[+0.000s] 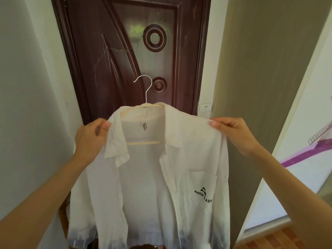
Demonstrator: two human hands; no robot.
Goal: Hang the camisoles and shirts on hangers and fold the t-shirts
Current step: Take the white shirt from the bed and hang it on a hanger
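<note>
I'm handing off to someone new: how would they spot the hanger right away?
Look at the dark brown door, then the white shirt held up before it by both hands. The hanger sits inside its collar: a cream bar with a thin white hook rising above the collar.

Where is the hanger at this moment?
In the head view, the hanger sits center frame inside the white shirt, its hook rising free before the brown door, between both hands.
</note>
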